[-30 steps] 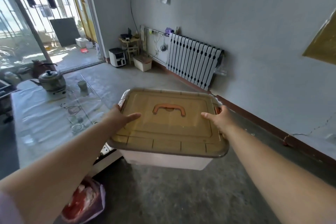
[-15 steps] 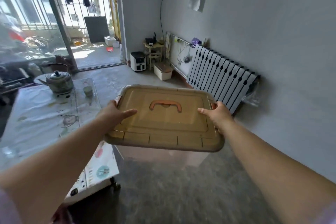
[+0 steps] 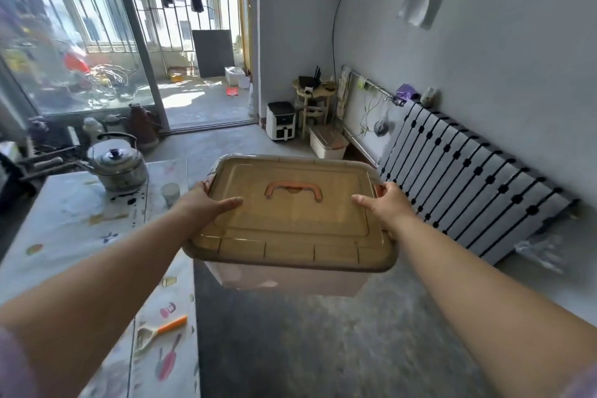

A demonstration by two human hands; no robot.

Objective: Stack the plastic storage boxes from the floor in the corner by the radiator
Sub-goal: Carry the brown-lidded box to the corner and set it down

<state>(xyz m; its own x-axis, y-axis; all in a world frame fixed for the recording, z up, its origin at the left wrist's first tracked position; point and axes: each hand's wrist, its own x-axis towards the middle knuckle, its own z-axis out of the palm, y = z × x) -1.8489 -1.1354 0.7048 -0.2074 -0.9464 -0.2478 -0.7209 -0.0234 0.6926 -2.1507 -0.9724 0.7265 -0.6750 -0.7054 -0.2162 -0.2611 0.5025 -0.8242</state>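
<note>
I carry a plastic storage box (image 3: pixel 290 229) in front of me at mid height; it has a brown see-through lid, an orange handle and a pale body. My left hand (image 3: pixel 203 203) grips its left edge with the thumb on the lid. My right hand (image 3: pixel 382 203) grips its right edge the same way. A second, smaller white storage box (image 3: pixel 328 142) with a brown lid sits on the floor in the far corner, just left of the striped radiator (image 3: pixel 468 184) along the right wall.
A low table (image 3: pixel 80 236) with a kettle (image 3: pixel 118 161), a cup (image 3: pixel 170 193) and an orange-handled spoon (image 3: pixel 158 331) stands close on my left. A white appliance (image 3: pixel 280 120) and a small wooden stand (image 3: pixel 315 103) fill the far corner. Bare concrete floor (image 3: pixel 323 349) runs ahead.
I have walked forward with the box; the corner, the radiator and the table have come closer. My grip on the box is the same.
</note>
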